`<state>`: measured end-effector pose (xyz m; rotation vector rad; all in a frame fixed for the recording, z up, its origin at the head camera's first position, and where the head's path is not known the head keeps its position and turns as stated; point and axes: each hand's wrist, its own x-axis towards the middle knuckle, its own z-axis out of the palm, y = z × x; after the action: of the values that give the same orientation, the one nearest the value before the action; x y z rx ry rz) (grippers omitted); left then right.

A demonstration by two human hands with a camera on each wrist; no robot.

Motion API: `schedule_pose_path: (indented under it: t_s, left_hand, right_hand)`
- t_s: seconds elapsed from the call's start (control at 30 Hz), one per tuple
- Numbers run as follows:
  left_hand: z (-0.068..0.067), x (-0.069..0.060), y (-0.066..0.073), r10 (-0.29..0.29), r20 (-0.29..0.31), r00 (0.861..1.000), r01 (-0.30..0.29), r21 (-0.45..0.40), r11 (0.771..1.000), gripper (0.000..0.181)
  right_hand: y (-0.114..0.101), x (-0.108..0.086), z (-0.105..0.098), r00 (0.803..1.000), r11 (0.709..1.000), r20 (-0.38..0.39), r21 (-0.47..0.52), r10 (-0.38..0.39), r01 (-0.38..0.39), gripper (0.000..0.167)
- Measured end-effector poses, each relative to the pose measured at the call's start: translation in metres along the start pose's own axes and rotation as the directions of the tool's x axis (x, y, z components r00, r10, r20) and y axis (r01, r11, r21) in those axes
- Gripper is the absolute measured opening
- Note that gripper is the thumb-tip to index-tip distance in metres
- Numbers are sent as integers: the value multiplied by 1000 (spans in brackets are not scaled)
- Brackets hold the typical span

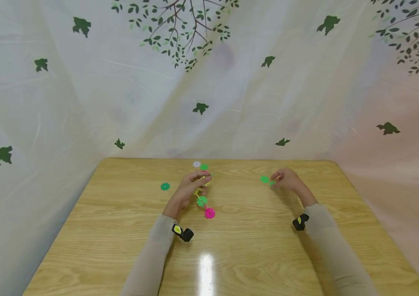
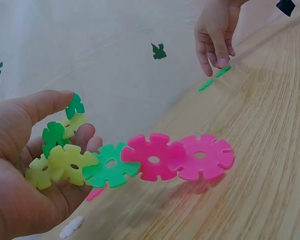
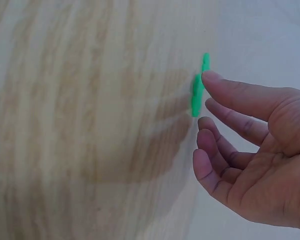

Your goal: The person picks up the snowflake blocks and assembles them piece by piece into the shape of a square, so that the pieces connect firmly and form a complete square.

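Note:
My left hand (image 1: 187, 190) holds a chain of linked, notched plastic discs, with green and yellow ones among its fingers. Beyond the fingertips, the chain runs on through a green disc (image 2: 111, 163) to two pink discs (image 2: 200, 155) at its end. Thumb and forefinger pinch near a green disc (image 2: 75, 106) at the other end. Over to the right, my right hand (image 1: 288, 181) reaches down to two loose green discs (image 1: 264, 179) on the table. Its fingers are loosely bent and spread, and the thumb tip is at one disc; whether they touch is unclear.
On the wooden table (image 1: 239, 242), a dark green disc (image 1: 165, 186) lies left of my left hand. Behind that hand are a white disc (image 1: 196, 164) and a green disc (image 1: 203, 167). A patterned cloth (image 1: 231, 90) hangs behind the table's far edge.

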<state>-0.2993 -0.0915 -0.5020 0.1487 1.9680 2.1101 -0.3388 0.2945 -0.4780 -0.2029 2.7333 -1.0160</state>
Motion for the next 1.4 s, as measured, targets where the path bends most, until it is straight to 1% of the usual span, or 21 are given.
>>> schedule_pose_path:
  t_s: [0.13,0.27,0.4,0.57,0.67,0.8,1.0,1.2,1.3,1.4]
  left_hand:
    - [-2,0,0,-9,7,1000,9,5,1000,39]
    - [-3,1,1,-10,13,1000,10,13,1000,41]
    - [-5,1,1,-10,19,1000,9,16,1000,43]
    - [-6,0,2,-11,26,1000,10,14,1000,43]
    - [-6,-1,2,-11,30,999,11,5,1000,42]
    - [-7,-2,2,3,35,999,-3,-4,1000,40]
    - [-7,-2,1,16,36,999,-16,-4,1000,39]
    - [-6,-3,1,11,34,999,-11,-1,1000,42]
    - [-6,-3,2,13,27,1000,-13,3,1000,41]
    - [-6,-3,3,12,23,1000,-13,6,1000,41]
  right_hand:
    - [5,0,2,999,999,11,-5,34,-34,37]
    - [6,0,4,1000,1000,12,2,28,-28,33]
    - [3,1,7,1000,1000,17,29,-6,5,29]
    - [-5,1,14,995,991,37,100,-94,89,25]
    - [-12,1,20,990,977,51,174,-133,122,24]
    - [-24,3,30,986,951,60,278,-158,135,28]
    - [-51,9,48,983,909,23,386,-180,157,35]
    - [-81,19,63,983,871,-26,460,-180,172,37]
    - [-95,22,68,980,854,-46,485,-194,191,39]
    - [-107,26,73,975,829,-67,516,-211,215,38]
